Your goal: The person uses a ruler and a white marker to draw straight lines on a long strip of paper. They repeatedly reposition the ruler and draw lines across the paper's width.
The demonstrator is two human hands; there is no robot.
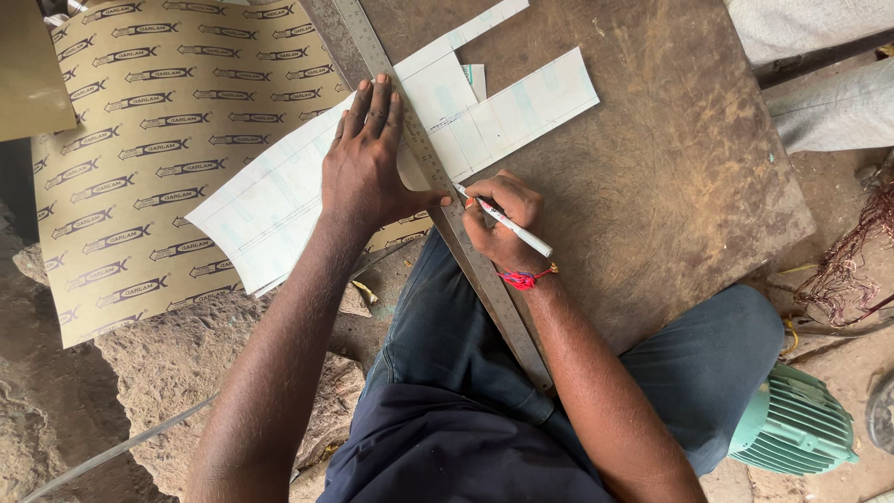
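Observation:
My left hand (368, 154) lies flat, fingers spread, pressing a long steel ruler (484, 279) down onto a pale sheet of paper (251, 210). The ruler runs diagonally from the top middle toward my lap. My right hand (503, 219) grips a white pen (507, 224) with its tip touching the paper at the ruler's right edge, just by my left thumb. A red thread band circles my right wrist. The paper rests partly on a brown wooden board (652, 168) and partly on a tan printed sheet (140, 140).
More pale paper strips (531, 93) lie on the board beyond the ruler. A green ribbed motor housing (796, 424) sits at lower right, with a tangle of copper wire (852, 256) at the right edge. Another person's grey-clad legs (829, 102) show at top right. Rough stone (149, 373) lies at lower left.

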